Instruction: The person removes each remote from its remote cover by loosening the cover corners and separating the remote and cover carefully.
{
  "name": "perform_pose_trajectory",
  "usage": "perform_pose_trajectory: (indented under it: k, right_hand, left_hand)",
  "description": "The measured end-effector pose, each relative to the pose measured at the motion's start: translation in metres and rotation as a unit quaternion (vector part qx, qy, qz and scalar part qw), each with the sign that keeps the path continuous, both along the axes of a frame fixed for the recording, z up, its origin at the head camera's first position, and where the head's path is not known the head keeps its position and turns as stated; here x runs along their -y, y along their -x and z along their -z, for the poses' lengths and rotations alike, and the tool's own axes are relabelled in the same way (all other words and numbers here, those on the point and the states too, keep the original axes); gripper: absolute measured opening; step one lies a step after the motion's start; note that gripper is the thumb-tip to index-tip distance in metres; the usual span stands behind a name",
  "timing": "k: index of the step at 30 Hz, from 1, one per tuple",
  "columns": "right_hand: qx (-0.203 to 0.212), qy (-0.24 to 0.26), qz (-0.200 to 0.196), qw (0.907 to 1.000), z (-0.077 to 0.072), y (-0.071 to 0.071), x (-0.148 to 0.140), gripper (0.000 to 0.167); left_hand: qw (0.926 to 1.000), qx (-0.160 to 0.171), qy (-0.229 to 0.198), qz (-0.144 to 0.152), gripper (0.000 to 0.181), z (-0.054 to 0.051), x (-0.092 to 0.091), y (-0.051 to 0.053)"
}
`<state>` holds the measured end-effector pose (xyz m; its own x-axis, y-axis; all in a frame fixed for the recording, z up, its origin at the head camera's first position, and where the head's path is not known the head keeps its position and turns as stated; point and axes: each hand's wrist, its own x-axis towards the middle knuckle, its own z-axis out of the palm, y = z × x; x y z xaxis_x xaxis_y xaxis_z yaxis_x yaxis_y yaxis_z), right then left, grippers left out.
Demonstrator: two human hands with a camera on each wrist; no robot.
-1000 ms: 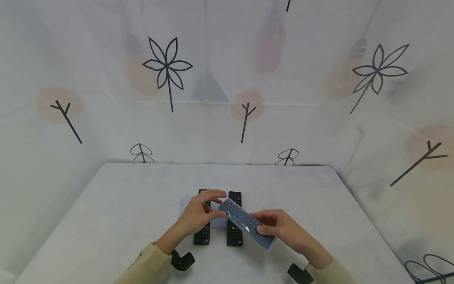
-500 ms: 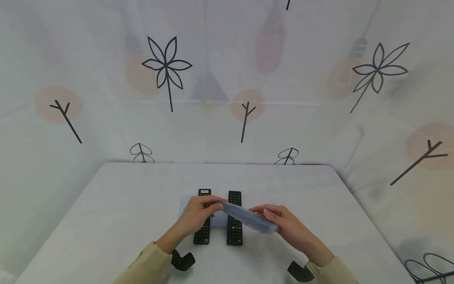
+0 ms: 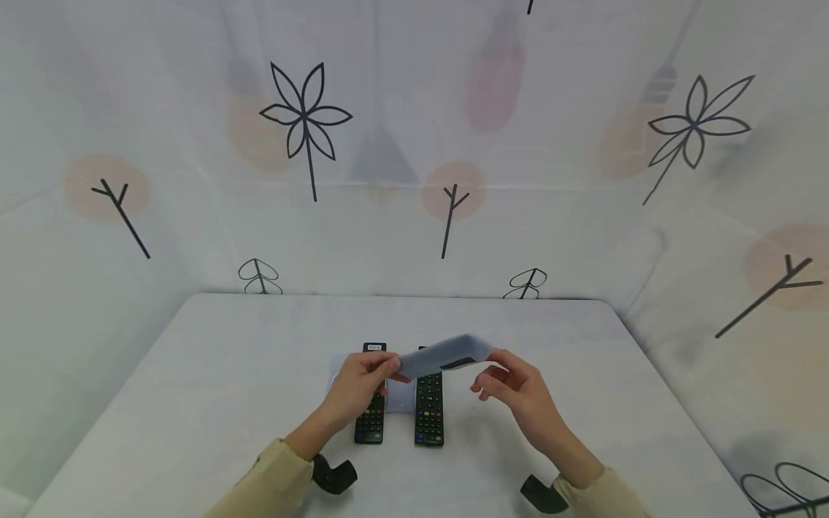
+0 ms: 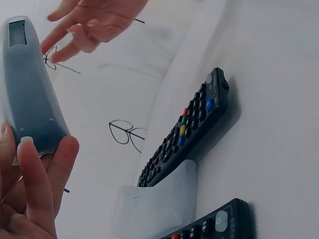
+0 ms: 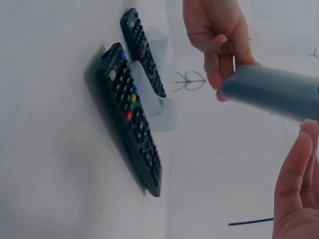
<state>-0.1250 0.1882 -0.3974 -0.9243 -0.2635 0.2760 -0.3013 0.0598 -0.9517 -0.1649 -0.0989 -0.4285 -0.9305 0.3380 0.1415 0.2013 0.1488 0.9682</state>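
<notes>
A slim grey-blue remote in a translucent cover is held above the table, with its plain back showing in the left wrist view. My left hand pinches its left end between thumb and fingers. At the far end, my right hand has its index finger touching the remote, the other fingers loosely bent and apart. Below lie two black remotes, the left one partly hidden by my left hand, the right one partly behind the held remote.
A translucent bluish sleeve lies between the black remotes, and part of another clear piece shows left of the left one. The white table meets a patterned cloth backdrop behind.
The held remote has turned from its button face to its back, and its right end has risen. My right hand has loosened its grip there, leaving a finger touching; my left still pinches.
</notes>
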Motion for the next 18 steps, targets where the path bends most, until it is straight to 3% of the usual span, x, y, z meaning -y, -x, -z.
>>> perform_pose_trajectory:
  k: [5,12,18]
  right_hand:
    - [-0.034,-0.007,0.043,0.9985,-0.007,-0.002,0.007,0.041]
    - [-0.06,0.006,0.058,0.9965,-0.01,-0.002,0.011,0.03]
    - [-0.066,-0.014,0.078,0.9947,-0.011,-0.001,0.013,0.026]
  left_hand:
    - [0.9998,0.011,-0.002,0.018,0.028,0.001,-0.004,-0.002]
    - [0.9996,0.014,0.006,0.026,0.028,0.003,-0.006,-0.004]
    - [0.9987,0.007,0.035,0.036,0.028,0.004,-0.006,-0.004]
